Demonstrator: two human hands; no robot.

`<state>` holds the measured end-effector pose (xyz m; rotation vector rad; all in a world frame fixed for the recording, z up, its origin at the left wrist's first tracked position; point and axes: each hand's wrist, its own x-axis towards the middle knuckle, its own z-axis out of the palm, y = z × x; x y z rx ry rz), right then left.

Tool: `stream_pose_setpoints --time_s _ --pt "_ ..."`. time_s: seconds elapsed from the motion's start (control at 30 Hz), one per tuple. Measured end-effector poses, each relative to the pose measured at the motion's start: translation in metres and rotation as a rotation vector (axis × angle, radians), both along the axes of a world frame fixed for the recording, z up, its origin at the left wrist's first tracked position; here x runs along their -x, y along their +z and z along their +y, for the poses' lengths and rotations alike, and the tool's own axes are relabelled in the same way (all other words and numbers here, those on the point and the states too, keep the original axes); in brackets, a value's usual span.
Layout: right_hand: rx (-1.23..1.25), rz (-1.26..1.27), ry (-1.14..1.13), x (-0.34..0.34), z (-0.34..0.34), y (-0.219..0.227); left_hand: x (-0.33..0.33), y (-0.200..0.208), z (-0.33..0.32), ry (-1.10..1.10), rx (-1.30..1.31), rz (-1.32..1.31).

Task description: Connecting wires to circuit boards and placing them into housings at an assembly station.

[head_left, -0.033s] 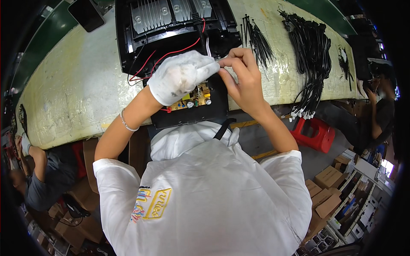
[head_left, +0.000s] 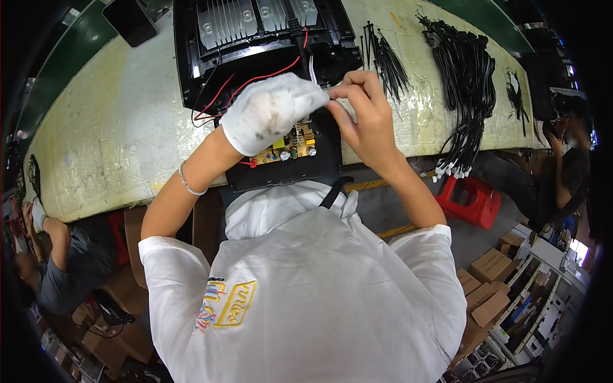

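Observation:
My left hand [head_left: 271, 112], in a stained white glove, is closed with its fingertips pressed together. My bare right hand [head_left: 363, 118] pinches thumb against forefinger, meeting the glove's fingertips. What lies between them is too small and covered to make out. Thin white wires [head_left: 311, 69] run from a black cable [head_left: 295, 29] down to the gloved fingers. Below my hands a tan circuit board [head_left: 281, 155] with capacitors lies in a black housing [head_left: 255, 182], partly hidden by the glove. Red wire [head_left: 271, 75] loops up behind the glove. Metal heat sinks [head_left: 227, 25] fill the housing's far part.
Black cable ties [head_left: 386, 64] lie right of the housing, then a bundle of black cables [head_left: 463, 83] hanging over the table edge. A dark phone [head_left: 129, 22] rests at far left. A red stool [head_left: 469, 203] stands at right; other people sit at left and right.
The gloved fingers of my left hand have shifted slightly and curled closer together. My right hand stays nearly in place, still pinching.

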<state>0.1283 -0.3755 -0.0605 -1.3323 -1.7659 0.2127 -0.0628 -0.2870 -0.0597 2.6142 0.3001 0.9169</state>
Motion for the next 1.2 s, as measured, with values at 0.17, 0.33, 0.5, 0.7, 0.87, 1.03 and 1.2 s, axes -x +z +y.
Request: stream_pose_setpoints --time_s 0.17,0.33,0.5,0.7,0.87,1.03,1.2 --pt "0.411 0.158 0.157 -0.024 0.003 0.011 -0.014 0.010 -0.008 0.109 0.074 -0.070" --pt "0.414 0.431 0.226 -0.025 -0.002 0.015 -0.018 0.004 -0.002 -0.055 0.005 -0.050" --pt "0.147 -0.094 -0.057 -0.046 -0.004 0.013 -0.011 0.008 0.007 0.131 -0.026 -0.006" --pt "0.294 -0.013 0.015 -0.053 0.003 0.002 -0.021 -0.004 -0.017 0.357 0.662 -0.073" --pt "0.519 -0.110 0.217 -0.052 0.017 0.014 -0.053 0.009 -0.014 0.527 0.895 0.020" --pt "0.123 -0.438 0.434 -0.060 0.035 0.022 -0.050 0.008 -0.006 0.463 1.065 0.061" --pt "-0.140 -0.686 0.491 -0.068 0.045 0.012 -0.044 0.006 -0.011 0.472 1.008 0.008"
